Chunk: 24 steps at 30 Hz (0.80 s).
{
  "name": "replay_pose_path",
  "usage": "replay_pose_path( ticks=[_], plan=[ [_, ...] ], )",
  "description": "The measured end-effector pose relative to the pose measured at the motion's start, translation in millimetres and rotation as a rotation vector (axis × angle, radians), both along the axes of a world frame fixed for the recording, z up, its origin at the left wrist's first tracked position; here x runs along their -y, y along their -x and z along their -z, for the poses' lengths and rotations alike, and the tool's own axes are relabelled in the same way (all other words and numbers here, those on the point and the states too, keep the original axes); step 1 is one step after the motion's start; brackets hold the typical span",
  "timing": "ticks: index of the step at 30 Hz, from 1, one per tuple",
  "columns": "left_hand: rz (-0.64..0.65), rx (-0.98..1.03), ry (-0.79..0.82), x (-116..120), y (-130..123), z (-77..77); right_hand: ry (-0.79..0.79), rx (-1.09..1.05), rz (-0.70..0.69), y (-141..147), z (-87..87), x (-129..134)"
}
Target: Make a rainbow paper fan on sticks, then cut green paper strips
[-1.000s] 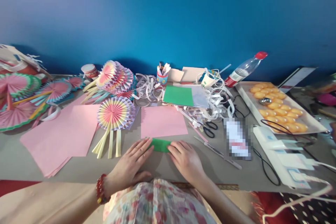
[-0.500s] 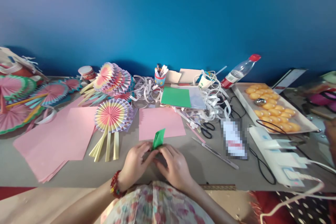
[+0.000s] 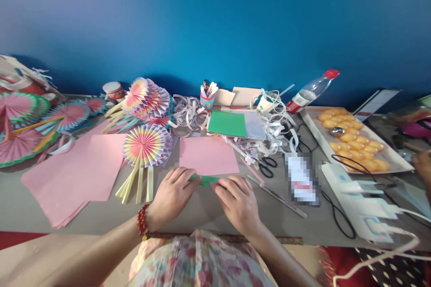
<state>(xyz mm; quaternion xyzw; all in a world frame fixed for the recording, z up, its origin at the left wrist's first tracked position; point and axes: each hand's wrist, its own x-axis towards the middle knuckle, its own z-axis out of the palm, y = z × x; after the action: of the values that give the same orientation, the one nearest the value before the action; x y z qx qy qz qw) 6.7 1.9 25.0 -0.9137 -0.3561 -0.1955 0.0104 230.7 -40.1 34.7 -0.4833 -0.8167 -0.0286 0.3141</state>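
Observation:
A narrow piece of green paper [image 3: 206, 181] stretches between my two hands, low over the grey table just in front of a pink sheet [image 3: 208, 154]. My left hand [image 3: 173, 193], with a red beaded bracelet [image 3: 142, 222] on its wrist, pinches the paper's left end. The right end is pinched by my right hand [image 3: 237, 202]. Both ends of the paper are hidden under my fingers. To the left of my left hand lies a pleated paper fan [image 3: 147, 145] with pale yellow strips. Scissors [image 3: 266, 168] rest beyond my right hand.
Pink sheets [image 3: 77, 175] cover the left side. Behind are curled paper strips [image 3: 186, 116], green paper [image 3: 227, 123] and a pen cup [image 3: 206, 101]. A bottle [image 3: 311, 92], a tray [image 3: 400, 161] and a power strip [image 3: 357, 215] stand right. Another person's hand [image 3: 423, 166] shows at the right edge.
My hands have moved apart and turned palm-down. The green paper, upright between my fingers before, now lies sideways, stretched between both hands. Another person's hand at the right edge has shifted.

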Motion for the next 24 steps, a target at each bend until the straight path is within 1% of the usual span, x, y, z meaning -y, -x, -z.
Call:
replay_pose_path(
  ticks=[2,4,8,12,17,21,24],
  plan=[
    [0.022,0.006,-0.059,0,6,6.1,0.002,-0.004,0.009,-2,9.0,1],
    [0.048,0.005,-0.081,3,10,12.6,0.027,0.003,0.003,-5,17.3,4],
    [0.112,-0.020,-0.058,12,11,21.3,0.122,0.037,-0.036,-9,31.4,13],
    [0.184,-0.052,-0.008,17,6,22.4,0.206,0.060,-0.071,-11,41.4,20],
    [0.191,-0.079,0.002,17,6,22.6,0.233,0.093,-0.135,-10,44.2,19],
    [0.176,-0.085,0.018,17,13,24.2,0.225,0.097,-0.123,-13,42.0,17],
    [0.143,-0.069,0.076,18,19,25.1,0.232,0.085,-0.119,-14,40.4,17]
  ],
)
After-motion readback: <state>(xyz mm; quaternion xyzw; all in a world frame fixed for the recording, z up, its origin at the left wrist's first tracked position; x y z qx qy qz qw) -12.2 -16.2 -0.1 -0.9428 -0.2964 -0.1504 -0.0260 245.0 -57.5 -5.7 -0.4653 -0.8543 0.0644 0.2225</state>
